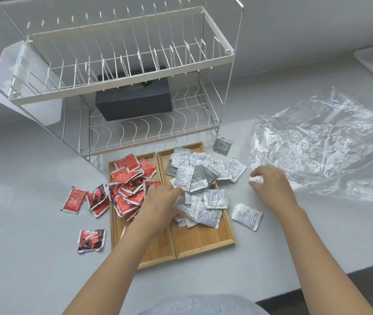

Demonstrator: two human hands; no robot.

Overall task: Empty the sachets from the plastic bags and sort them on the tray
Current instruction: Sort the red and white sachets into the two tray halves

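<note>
The right hand [269, 185] pinches a small white sachet [255, 178] at its fingers, over the tabletop; the tray [203, 242] lies to their left. The left hand [160, 201] rests, fingers spread, on the tray's sachets.

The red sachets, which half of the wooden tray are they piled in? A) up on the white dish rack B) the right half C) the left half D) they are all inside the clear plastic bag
C: the red sachets are heaped in the left half of the wooden tray, with a few spilled onto the counter beside it, while the white and grey sachets fill the right half.
</note>
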